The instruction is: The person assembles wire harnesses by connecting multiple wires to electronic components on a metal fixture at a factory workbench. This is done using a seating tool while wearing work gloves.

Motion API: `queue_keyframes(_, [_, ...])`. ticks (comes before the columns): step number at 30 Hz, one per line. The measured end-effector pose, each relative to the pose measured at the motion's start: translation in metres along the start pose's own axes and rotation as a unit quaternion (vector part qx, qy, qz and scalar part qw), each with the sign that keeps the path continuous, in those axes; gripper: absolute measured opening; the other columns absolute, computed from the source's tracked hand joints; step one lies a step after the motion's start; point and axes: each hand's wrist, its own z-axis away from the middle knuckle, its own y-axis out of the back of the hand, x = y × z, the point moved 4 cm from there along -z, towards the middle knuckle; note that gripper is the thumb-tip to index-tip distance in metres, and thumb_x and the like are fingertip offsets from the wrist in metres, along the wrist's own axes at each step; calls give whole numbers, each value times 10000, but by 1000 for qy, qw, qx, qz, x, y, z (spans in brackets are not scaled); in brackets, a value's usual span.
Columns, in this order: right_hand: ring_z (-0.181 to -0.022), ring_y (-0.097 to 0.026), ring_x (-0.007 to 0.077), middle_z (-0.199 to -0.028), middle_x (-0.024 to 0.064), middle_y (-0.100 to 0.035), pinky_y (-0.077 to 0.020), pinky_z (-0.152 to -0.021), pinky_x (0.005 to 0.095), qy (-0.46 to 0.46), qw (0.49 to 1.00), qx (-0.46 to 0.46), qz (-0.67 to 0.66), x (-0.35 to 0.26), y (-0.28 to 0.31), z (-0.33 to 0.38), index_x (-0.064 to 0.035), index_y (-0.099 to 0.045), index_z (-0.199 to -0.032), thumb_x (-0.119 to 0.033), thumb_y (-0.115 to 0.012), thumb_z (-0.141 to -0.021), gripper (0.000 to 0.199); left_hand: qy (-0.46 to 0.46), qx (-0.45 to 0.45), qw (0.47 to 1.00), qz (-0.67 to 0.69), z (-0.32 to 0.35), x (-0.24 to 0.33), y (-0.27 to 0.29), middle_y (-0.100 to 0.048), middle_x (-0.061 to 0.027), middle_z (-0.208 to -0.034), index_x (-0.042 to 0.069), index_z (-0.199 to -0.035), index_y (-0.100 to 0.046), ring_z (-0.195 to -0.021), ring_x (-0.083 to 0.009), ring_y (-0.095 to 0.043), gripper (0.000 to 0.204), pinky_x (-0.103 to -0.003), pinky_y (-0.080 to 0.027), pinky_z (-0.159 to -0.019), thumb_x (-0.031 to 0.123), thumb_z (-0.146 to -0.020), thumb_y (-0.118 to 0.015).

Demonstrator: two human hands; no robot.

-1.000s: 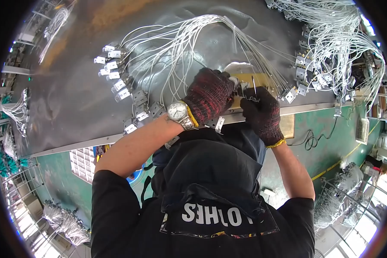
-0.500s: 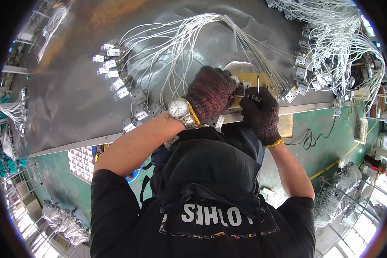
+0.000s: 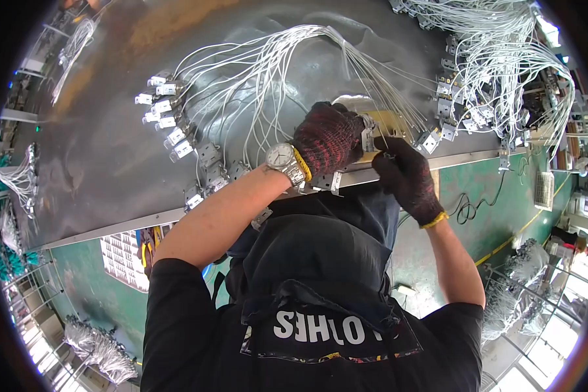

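Note:
My left hand (image 3: pixel 328 139), in a dark red and black knit glove, is closed round a small metal bracket (image 3: pixel 368 132) at the near edge of the bench. Close to its right, my right hand (image 3: pixel 408 179), in a matching glove, is closed with fingers pinched; a thin sliver shows at its fingertips, too fine to name. Beneath and behind the bracket lies a yellowish board (image 3: pixel 392 121). A bundle of white wires (image 3: pixel 287 46) arcs over the bench beyond my hands, its bare ends near the board and white-tipped metal connectors (image 3: pixel 166 104) at its left end.
The grey metal bench (image 3: pixel 98 157) has a straight near edge with several brackets (image 3: pixel 209 157) along it. A large heap of white wired parts (image 3: pixel 503 59) covers the right side. On the green floor stand a white crate (image 3: pixel 124 261) and racks holding wire bundles (image 3: pixel 101 346).
My right hand has shifted slightly right and nearer, and its wrist has turned. The thin upright rod at its fingers no longer stands out. My left hand keeps hold of the bracket.

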Motion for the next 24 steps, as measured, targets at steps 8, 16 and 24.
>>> queue_keyframes(8, [-797,-688,235,-966,132,-705,-556,-733,350,185,958,21,220,-40,19,12,-2,-685,-1241,-58,-634,-951,299,18,-25,996,-85,-3,6,-8,-746,-97,-980,134,-1108,-724,-983,-310,-695,415,-447,-535,-880,297,-734,-794])
queue_keyframes(16, [-932,-696,385,-992,210,-698,-557,-814,423,129,940,55,312,-64,4,18,-17,-708,-1156,-22,-633,-915,253,19,-38,994,-98,-6,3,-15,-747,-71,-1044,148,-1136,-715,-1039,-284,-687,420,-440,-535,-889,316,-757,-786])
queue_keyframes(24, [-933,-691,395,-993,201,-703,-556,-809,435,146,937,107,298,-56,-1,15,-29,-713,-1137,-49,-619,-935,223,39,-44,992,-113,-12,7,-14,-749,-88,-987,148,-1106,-715,-966,-274,-705,342,-434,-546,-838,312,-807,-724])
